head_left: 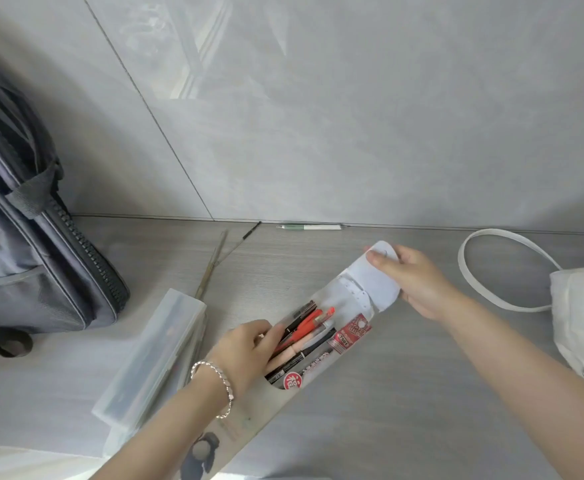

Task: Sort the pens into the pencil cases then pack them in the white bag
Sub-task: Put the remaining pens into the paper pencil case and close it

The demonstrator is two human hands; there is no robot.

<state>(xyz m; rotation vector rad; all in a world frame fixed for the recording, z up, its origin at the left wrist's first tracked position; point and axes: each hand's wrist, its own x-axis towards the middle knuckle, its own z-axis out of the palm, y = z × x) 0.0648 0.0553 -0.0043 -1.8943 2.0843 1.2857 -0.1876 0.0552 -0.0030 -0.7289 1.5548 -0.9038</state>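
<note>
Nearest, one soft pouch case [256, 420] is laid slantwise on the table [404, 393]. It is judged limp and light, with a slick clear window, so it is best held at both ends. Its pens [304, 332] are two red, several black and one pinkish, perhaps six in all. They are pressed by the nearly straight fingers of the left hand [249, 351]. Just beside it one frosted box case [152, 358] is seen, judged stiff and easily lifted by its long edges; a second may lie beneath. Further out, the pouch's white flap [373, 278] is pinched by the right hand [418, 282]. One white bag [581, 323] is set at the right and one grey backpack [24, 237] at the left. Three loose pens are left near the wall: a brownish one [211, 268], a black one [251, 231] and a green-white pen [311, 227].
</note>
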